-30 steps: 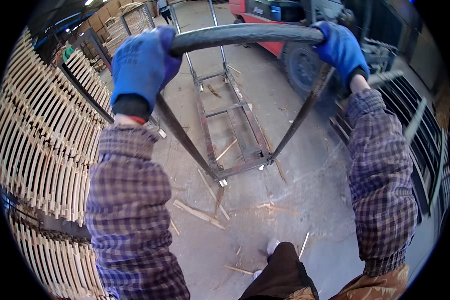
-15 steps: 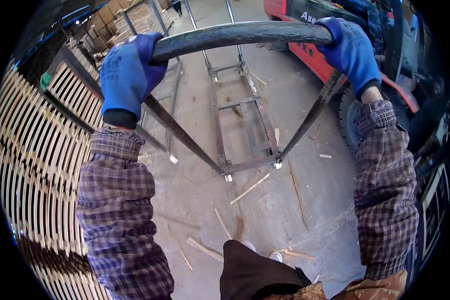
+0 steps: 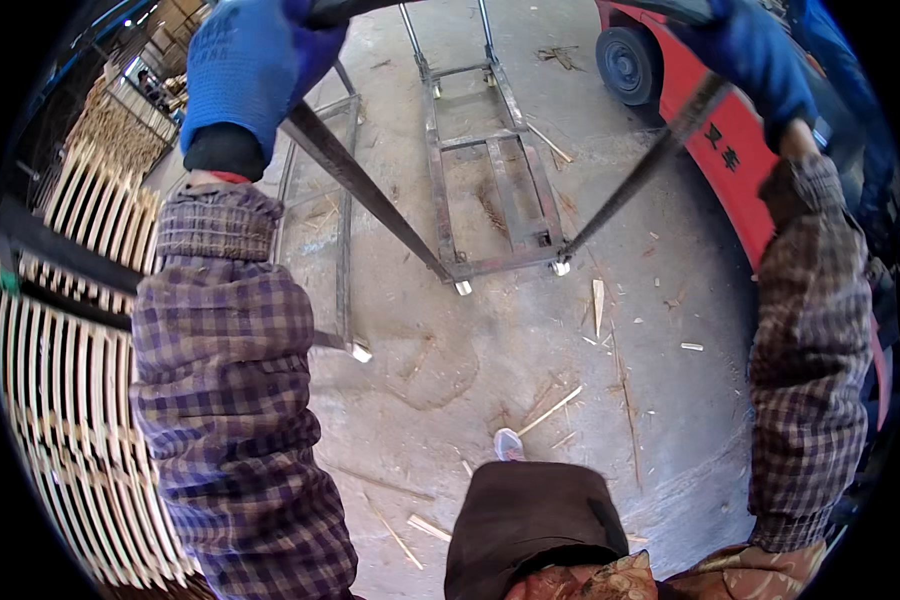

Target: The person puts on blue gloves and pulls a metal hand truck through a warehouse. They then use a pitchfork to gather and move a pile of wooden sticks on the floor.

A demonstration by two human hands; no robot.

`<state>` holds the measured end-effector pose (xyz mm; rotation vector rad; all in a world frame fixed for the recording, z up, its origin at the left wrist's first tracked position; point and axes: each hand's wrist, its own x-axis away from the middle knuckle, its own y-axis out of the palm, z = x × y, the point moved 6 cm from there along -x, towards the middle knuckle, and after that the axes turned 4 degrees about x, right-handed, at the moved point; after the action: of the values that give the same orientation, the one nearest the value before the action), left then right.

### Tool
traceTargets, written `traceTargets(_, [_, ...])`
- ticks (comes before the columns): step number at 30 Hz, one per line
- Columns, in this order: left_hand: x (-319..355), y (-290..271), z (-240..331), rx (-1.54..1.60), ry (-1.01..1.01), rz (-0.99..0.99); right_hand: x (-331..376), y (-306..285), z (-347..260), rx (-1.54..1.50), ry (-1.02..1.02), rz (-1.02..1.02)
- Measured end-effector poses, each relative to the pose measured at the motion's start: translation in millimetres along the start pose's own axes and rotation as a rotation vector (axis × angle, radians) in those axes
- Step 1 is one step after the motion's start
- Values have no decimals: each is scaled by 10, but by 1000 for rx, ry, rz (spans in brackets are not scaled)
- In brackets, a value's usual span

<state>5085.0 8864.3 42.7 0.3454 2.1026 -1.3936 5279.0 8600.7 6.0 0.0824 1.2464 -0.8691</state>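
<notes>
Both my hands wear blue work gloves and reach up to the top edge of the view. My left hand (image 3: 240, 80) is closed round the left end of a dark metal handlebar (image 3: 355, 8). The bar's right end lies in my right hand (image 3: 755, 65), partly cut off by the edge. Two slanting tubes run from the handlebar to the near end of a metal cart (image 3: 500, 263), a low, open frame on small casters standing on the floor ahead. Its deck carries no load in the visible part.
Left of the cart stands another metal frame (image 3: 348, 220). Stacked wooden slats (image 3: 80, 390) line the left side. A red forklift (image 3: 755, 205) with a black tyre (image 3: 625, 62) is close on the right. Wood strips (image 3: 552, 410) litter the concrete floor near my shoe (image 3: 508, 443).
My hands and the cart sit higher in the view, still joined by the handlebar. The slat stack and the forklift have shifted backward past me; the forklift's other tyre now shows.
</notes>
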Motion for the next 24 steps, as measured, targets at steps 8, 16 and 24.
traceTargets(8, [-1097, 1449, -1874, -65, -129, -298, -1134, 1675, -88, -284, 283, -460])
traceTargets(16, [-2365, 3093, -2401, -8, 8, -88, -1584, 3842, 458, -300, 312, -528])
traceTargets(24, [-3962, 4379, -1436, 87, 24, -169, -1088, 6158, 1771, -249, 356, -733])
